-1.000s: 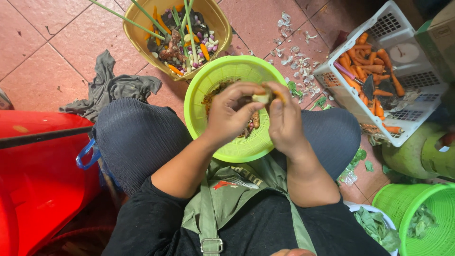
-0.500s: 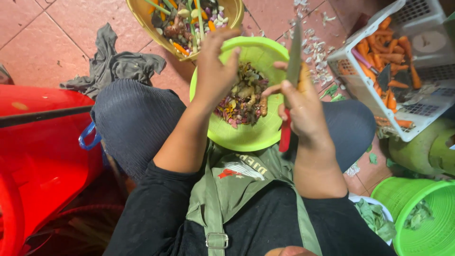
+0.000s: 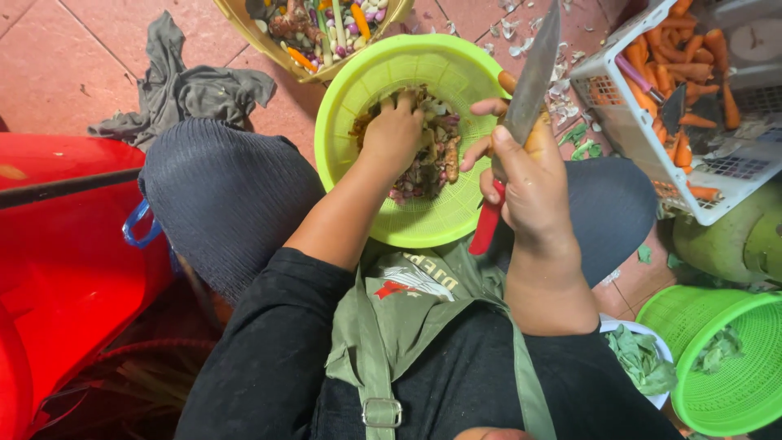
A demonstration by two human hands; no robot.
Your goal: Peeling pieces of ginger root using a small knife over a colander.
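Looking down via head cam, only one view avail. L hand [image 3: 397,130] is seen sunk into the lime-green colander [image 3: 366,81] at upper centre of frame, fingers curled down into the mixed roots and peelings [image 3: 432,163]; whether anything is pinched cannot be told, fingertips are buried. R hand [image 3: 529,183] sits just right of the colander, closed round the red handle [image 3: 486,228] of a knife [image 3: 533,73], w/ an orange-yellow root piece [image 3: 539,138] pressed betw. thumb and blade side.

Key relation: blade long axis runs from handle at lower centre up and slightly right to the top edge, tip out of frame. Colander contents lie left of the blade; L hand is the nearer, already touching them. Colander is propped on the lap betw. two dark-clad knees.

Surroundings noted: yellow basket [image 3: 244,20] of veg at top, white crate [image 3: 619,106] w/ carrots upper right, grey rag [image 3: 183,85] upper left, red tub [image 3: 57,244] left, green basket [image 3: 717,358] lower right.

Vs. frame 0.5 s ago: L hand was at the colander's upper-left rim, now deeper in, over the pile. Knife was held upright as now, grip unchanged. Vs. 1.0 s ago: both hands were together over the bowl, blade not visible.
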